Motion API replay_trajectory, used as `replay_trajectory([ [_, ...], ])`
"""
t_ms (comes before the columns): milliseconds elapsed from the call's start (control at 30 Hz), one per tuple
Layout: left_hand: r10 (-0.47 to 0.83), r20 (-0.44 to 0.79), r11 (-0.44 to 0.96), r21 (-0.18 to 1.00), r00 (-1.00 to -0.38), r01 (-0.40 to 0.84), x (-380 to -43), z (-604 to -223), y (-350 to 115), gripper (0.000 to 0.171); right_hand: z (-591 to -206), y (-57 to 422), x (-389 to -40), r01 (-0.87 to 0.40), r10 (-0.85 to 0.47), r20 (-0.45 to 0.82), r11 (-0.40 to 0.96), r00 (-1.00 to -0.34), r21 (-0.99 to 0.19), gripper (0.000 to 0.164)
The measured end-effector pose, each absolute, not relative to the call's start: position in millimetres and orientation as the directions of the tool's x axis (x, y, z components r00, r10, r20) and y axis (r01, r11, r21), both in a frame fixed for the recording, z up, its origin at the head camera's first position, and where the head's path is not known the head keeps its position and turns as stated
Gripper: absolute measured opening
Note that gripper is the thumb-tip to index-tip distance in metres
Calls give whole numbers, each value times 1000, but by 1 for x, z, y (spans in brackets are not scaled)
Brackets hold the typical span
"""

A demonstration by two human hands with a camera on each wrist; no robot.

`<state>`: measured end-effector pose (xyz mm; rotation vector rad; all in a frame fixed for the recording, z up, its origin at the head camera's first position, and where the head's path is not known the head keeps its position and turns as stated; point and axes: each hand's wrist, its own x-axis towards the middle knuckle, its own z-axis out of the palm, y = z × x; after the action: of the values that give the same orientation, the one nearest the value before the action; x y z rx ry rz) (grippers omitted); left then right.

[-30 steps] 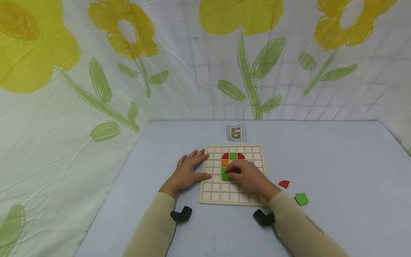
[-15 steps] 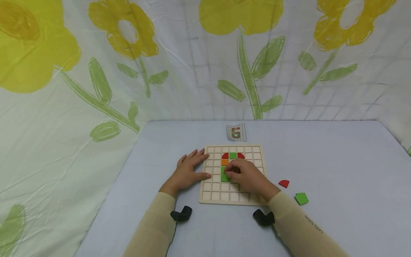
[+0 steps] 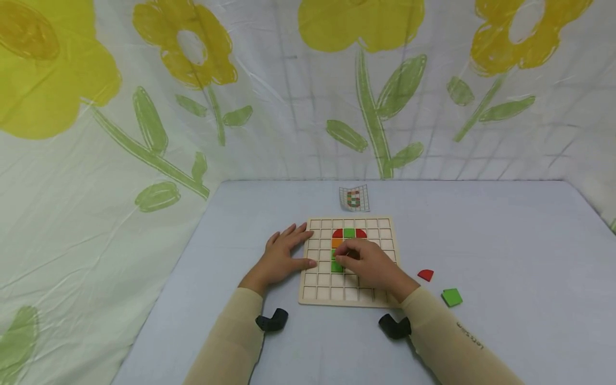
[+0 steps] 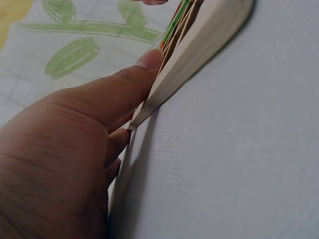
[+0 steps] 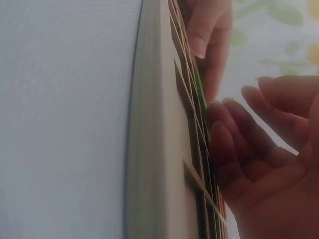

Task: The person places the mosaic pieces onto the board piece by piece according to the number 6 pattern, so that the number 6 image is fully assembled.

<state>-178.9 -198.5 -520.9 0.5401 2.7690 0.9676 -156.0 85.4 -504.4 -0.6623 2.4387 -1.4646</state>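
A pale wooden grid board lies on the table. Set in its cells are a green square tile between red quarter-round tiles, then an orange tile and two green tiles down the left column. My right hand is over the board, thumb and index fingertips at these lower green tiles, partly covering the upper one; no tile shows lifted between them. Spread along the board's left edge, my left hand rests its thumb on the rim.
A loose red quarter-round tile and green square tiles lie right of the board. Behind it stands a small curled pattern card. Black wrist-mounted pieces sit by both sleeves. A flower-print cloth hangs behind the table.
The lower green tile, slightly askew before, now sits square in its cell. My right fingertips have shifted slightly left; my left hand has stayed still.
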Motion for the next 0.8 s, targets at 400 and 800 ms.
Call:
replay_trajectory([
  [400,388,-22,718,633,-921,287,-179,-522,-199,85,-499,87,-154,-247,-444,78,338,-893,-908,19],
  [800,378,-30,729,625,-925,278,-180,-522,-198,85,-476,97,-151,-209,-453,88,223,-887,-952,29],
])
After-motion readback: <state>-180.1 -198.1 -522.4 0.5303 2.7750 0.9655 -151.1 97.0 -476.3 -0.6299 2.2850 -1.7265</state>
